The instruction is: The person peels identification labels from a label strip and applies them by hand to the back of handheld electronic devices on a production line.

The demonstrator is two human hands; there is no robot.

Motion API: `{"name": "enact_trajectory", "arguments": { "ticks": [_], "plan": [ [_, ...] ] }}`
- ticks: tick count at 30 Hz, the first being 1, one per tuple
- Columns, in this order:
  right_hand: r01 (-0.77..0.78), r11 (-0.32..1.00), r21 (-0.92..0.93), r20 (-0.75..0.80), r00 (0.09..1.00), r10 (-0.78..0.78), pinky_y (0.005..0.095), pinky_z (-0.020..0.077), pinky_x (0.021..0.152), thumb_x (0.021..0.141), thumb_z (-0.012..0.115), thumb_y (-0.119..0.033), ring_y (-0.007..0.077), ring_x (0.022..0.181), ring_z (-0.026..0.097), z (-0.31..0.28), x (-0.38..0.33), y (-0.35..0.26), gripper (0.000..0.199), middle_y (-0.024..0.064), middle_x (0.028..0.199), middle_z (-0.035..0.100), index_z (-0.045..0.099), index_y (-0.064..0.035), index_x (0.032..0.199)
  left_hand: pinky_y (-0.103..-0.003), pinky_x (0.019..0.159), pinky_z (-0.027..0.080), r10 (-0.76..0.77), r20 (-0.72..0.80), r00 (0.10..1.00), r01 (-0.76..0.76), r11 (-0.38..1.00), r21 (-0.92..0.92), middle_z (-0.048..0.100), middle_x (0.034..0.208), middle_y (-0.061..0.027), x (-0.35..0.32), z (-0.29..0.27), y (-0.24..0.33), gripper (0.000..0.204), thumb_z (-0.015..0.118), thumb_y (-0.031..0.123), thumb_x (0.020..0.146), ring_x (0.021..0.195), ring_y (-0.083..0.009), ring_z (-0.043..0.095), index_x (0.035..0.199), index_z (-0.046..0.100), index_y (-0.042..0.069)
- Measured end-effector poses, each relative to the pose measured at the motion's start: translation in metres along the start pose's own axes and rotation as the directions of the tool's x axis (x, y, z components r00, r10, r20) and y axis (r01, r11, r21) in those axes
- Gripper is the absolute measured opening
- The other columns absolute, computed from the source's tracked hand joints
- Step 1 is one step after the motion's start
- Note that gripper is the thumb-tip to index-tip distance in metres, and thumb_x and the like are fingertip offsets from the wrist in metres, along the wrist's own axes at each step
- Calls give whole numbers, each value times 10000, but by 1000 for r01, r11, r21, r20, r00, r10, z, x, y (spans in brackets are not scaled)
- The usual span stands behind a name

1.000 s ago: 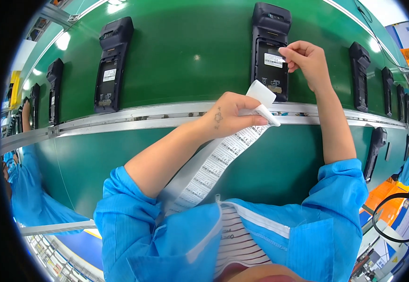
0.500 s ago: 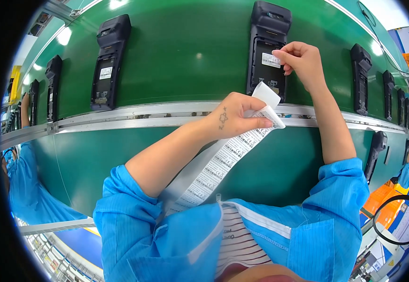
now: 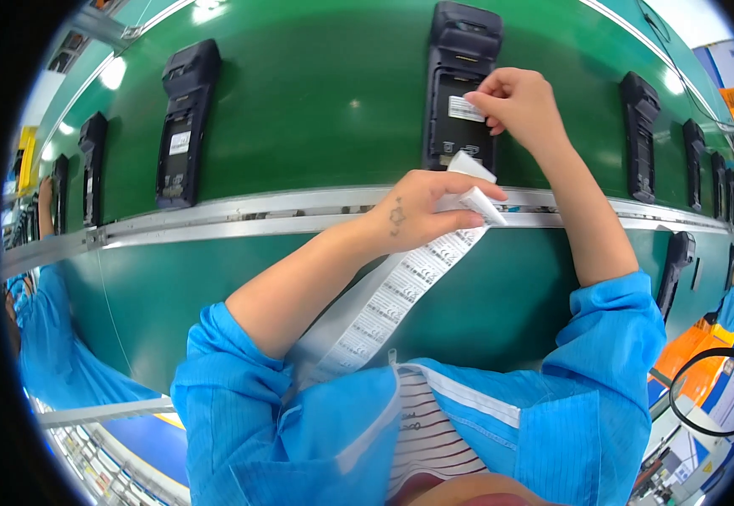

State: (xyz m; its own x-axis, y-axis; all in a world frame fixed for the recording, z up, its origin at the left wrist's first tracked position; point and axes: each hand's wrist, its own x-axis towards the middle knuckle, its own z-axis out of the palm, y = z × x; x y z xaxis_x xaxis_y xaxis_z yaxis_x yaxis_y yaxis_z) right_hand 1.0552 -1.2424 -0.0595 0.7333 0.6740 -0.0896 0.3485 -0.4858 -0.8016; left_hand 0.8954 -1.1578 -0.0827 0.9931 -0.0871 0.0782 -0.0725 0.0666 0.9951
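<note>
A black handheld terminal (image 3: 461, 72) lies back side up on the green belt, its open recess bearing a white label (image 3: 466, 109). My right hand (image 3: 520, 103) is closed in a pinch at that label's right edge, thumb and fingertips against it. Below it, my left hand (image 3: 434, 211) grips a strip of printed labels (image 3: 396, 291) between thumb and fingers. The strip's folded pale end sticks up past those fingers, over the terminal's lower end. From there the strip trails down toward my jacket, where its lower part is out of sight.
On the belt (image 3: 316, 110), another labelled terminal (image 3: 188, 126) lies to the left, and a further one (image 3: 642, 135) to the right. A metal rail (image 3: 257, 207) separates the belt from the near green bench (image 3: 190, 270). A co-worker's blue sleeve (image 3: 72, 337) shows at far left.
The terminals on the belt have shifted left. My right hand has moved left along with the terminal, still at its label. My left hand keeps its hold on the strip, nearly in place.
</note>
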Motion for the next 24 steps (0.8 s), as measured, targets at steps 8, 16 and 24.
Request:
{"name": "enact_trajectory", "arguments": {
  "ticks": [8, 16, 24],
  "plan": [
    [61, 808, -587, -54, 992, -114, 341, 435, 510, 662, 609, -421, 253, 565, 548, -10, -7, 3, 411, 110, 605, 560, 537, -18, 635, -235, 633, 442, -252, 112, 961, 273, 932, -240, 573, 776, -73, -5, -2, 3, 166, 537, 118, 766, 711, -123, 560, 899, 493, 28],
    [58, 674, 736, -27, 998, -56, 155, 366, 467, 755, 579, -76, 45, 567, 489, 8, -107, 23, 90, 8, 695, 540, 516, -20, 786, -207, 527, 432, -294, 0, 956, 288, 936, -201, 577, 700, -68, 0, 8, 12, 170, 513, 170, 804, 600, -96, 546, 823, 519, 1],
    [-39, 490, 871, 30, 999, 25, 170, 417, 497, 735, 599, -52, 68, 656, 526, 16, -128, 19, 124, 28, 739, 537, 496, -17, 795, -177, 465, 371, -308, -217, 926, 302, 951, -63, 564, 627, -27, -2, 12, 6, 202, 558, 173, 780, 529, -56, 483, 776, 599, -25]
  ]
}}
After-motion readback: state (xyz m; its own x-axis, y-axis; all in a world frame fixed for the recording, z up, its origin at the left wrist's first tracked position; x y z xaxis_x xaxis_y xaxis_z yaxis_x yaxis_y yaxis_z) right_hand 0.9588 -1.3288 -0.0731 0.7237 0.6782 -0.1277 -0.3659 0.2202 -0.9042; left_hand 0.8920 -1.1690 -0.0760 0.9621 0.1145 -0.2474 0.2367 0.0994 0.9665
